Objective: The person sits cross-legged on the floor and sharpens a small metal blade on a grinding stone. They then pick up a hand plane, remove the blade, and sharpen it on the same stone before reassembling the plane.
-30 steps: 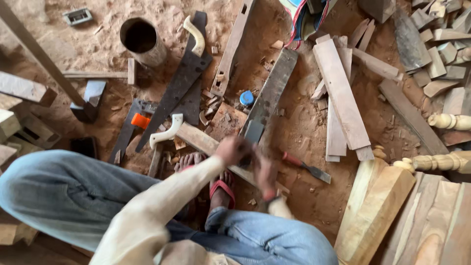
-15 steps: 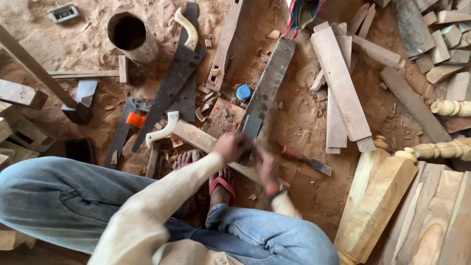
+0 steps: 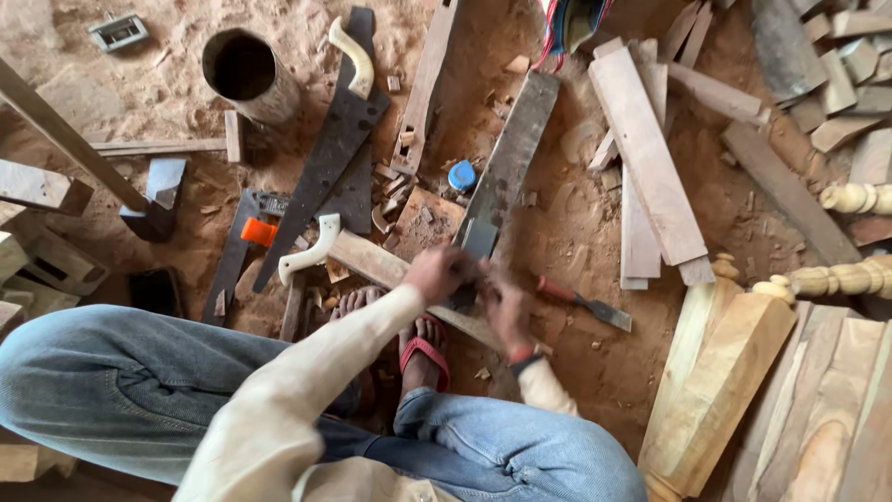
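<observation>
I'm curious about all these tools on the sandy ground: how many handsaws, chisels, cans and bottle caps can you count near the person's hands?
Handsaws: 2, one with its pale handle at the top, one with its pale handle lower down
Red-handled chisel: 1
Round metal can: 1
Blue bottle cap: 1
Total: 5
Both the left hand and the right hand are on the wooden strip.

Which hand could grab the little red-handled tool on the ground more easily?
Probably the right hand. The red-handled chisel lies in the sawdust just to its right, close by. The left hand is farther away, on the other side, gripping the dark plank, so it would have to cross over.
</observation>
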{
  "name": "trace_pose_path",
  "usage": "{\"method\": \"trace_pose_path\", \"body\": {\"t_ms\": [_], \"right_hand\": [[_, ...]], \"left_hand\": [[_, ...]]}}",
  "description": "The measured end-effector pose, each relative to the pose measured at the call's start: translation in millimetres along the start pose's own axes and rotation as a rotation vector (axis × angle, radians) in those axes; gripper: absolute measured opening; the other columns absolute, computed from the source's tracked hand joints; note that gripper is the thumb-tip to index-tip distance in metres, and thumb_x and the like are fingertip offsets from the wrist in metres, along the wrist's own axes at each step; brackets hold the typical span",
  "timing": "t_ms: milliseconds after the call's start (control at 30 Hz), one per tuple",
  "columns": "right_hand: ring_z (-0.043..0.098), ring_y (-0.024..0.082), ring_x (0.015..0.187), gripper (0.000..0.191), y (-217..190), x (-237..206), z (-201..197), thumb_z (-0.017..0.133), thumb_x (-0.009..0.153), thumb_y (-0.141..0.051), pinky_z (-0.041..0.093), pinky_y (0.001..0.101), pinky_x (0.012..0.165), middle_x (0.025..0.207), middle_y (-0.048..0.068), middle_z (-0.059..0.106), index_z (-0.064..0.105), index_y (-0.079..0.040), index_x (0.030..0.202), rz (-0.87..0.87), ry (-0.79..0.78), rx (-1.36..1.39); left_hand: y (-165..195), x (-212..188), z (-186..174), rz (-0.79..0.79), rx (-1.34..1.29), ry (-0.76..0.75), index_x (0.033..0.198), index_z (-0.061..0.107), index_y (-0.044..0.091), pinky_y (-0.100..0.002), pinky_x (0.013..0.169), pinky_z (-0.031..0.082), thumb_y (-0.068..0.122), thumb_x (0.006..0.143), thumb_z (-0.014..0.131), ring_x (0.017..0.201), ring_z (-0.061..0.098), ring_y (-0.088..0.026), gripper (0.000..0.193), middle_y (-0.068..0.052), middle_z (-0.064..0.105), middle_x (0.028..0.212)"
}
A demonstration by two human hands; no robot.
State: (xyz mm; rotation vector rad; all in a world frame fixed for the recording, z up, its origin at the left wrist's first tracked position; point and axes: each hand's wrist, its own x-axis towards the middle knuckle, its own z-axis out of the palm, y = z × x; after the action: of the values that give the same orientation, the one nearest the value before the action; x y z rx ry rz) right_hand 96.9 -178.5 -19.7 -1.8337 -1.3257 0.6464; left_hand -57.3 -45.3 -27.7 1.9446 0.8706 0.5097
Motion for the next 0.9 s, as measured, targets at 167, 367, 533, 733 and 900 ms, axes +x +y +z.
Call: {"method": "trace_pose_path", "body": {"t_ms": [167, 367, 533, 733, 900], "right_hand": [[0.064, 0.026, 0.129, 0.051, -3.9, -19.7, 19.6, 0.056, 0.091, 0.008, 0.051, 0.0351, 0.11, 0.14, 0.015, 0.065, 0.063, -0.005, 0.14, 0.12, 0.07, 0.249], [0.065, 0.028, 0.129, 0.038, 17.3, 62.3, -14.4, 0.066, 0.097, -0.003, 0.05, 0.0343, 0.106, 0.137, 0.016, 0.067, 0.066, -0.005, 0.135, 0.007, 0.026, 0.066], [0.065, 0.029, 0.126, 0.043, -4.7, -15.6, 7.7, 0.067, 0.097, -0.006, 0.052, 0.0373, 0.105, 0.138, 0.019, 0.064, 0.064, -0.009, 0.14, -0.043, 0.031, -0.017], [0.072, 0.026, 0.119, 0.038, 5.7, 16.4, 0.8, 0.063, 0.098, -0.001, 0.057, 0.0342, 0.098, 0.132, 0.017, 0.07, 0.069, -0.009, 0.134, 0.014, 0.112, -0.087], [0.071, 0.028, 0.119, 0.044, 16.0, 42.9, -15.6, 0.068, 0.094, 0.001, 0.055, 0.035, 0.099, 0.134, 0.015, 0.069, 0.065, -0.009, 0.137, -0.066, 0.036, -0.023]], "left_hand": [[0.3, -22.9, -0.4, 0.048, 0.012, 0.034, 0.093, 0.075, 0.013, -0.046, 0.081, 0.058, 0.023, 0.083, 0.076, 0.086, 0.073, -0.033, 0.014, -0.012, 0.075, 0.095], [9.2, 56.1, 10.6, 0.033, -0.001, 0.112, 0.098, 0.076, 0.012, -0.048, 0.077, 0.058, 0.023, 0.084, 0.074, 0.086, 0.071, -0.038, 0.018, -0.014, 0.073, 0.097], [6.8, -22.4, -3.0, 0.128, 0.018, 0.055, 0.101, 0.075, 0.011, -0.047, 0.082, 0.058, 0.025, 0.086, 0.075, 0.092, 0.072, -0.037, 0.02, -0.013, 0.074, 0.105], [-2.6, 17.9, 13.1, -0.008, 0.043, 0.019, 0.106, 0.076, 0.014, -0.047, 0.083, 0.058, 0.022, 0.089, 0.073, 0.093, 0.072, -0.037, 0.019, -0.012, 0.076, 0.107], [-2.9, 43.6, 14.0, 0.056, 0.005, 0.041, 0.103, 0.076, 0.014, -0.046, 0.082, 0.059, 0.02, 0.085, 0.073, 0.092, 0.072, -0.036, 0.019, -0.012, 0.075, 0.106]]}}
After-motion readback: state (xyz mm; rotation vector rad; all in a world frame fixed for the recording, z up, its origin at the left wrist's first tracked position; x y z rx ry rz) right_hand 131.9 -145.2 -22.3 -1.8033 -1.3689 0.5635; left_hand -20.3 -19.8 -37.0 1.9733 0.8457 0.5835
